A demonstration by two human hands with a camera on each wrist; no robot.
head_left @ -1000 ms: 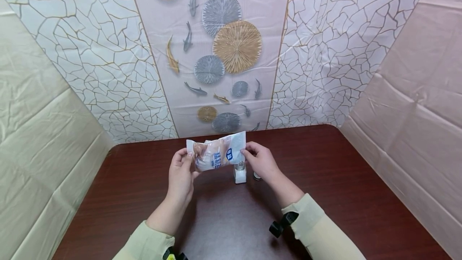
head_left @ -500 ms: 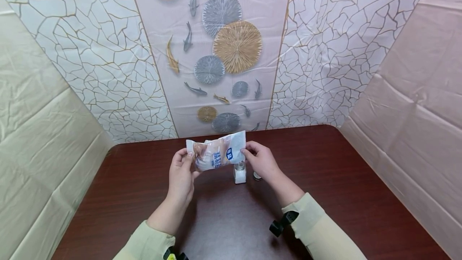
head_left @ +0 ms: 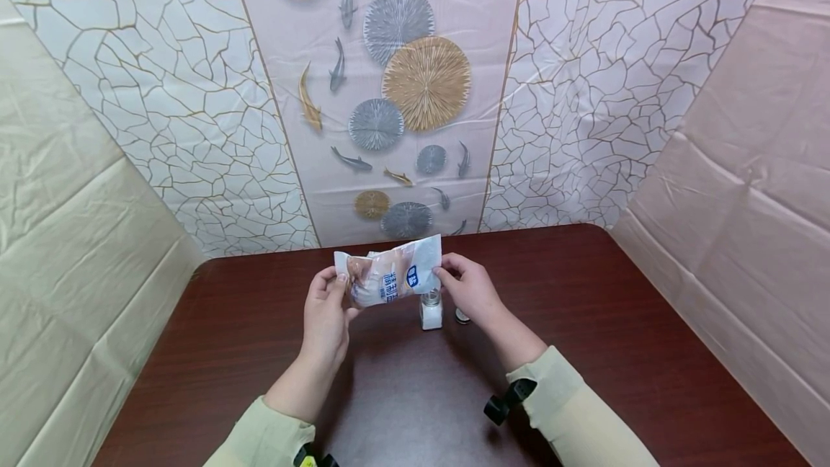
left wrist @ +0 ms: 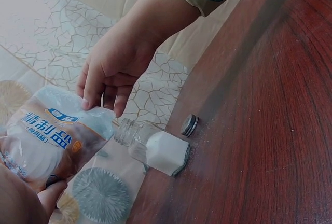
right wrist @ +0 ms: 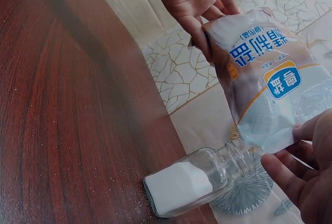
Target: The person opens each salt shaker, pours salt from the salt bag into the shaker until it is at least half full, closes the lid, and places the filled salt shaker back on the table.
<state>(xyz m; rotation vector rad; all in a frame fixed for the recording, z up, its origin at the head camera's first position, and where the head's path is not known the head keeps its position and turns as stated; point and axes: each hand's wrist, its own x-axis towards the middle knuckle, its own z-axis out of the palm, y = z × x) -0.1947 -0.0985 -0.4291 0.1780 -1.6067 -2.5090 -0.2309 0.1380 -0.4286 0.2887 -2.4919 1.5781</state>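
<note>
A printed plastic bag of salt (head_left: 397, 277) is held tilted above the table, between both hands. My left hand (head_left: 326, 323) grips its full end, thumb on the front. My right hand (head_left: 473, 292) pinches the other end near the corner. Right below that corner stands an uncapped clear glass jar (right wrist: 181, 182), upright and more than half full of white salt (left wrist: 166, 152). In the right wrist view the bag's edge is at the jar's threaded mouth (right wrist: 237, 157); I cannot tell whether they touch, and no falling stream is plain.
A round metal lid (left wrist: 190, 125) lies on the dark red-brown table (head_left: 402, 409), right of the jar and partly behind my right hand in the head view. Scattered white grains lie around the jar's base. Patterned cloth walls (head_left: 402, 92) enclose the table's back and sides.
</note>
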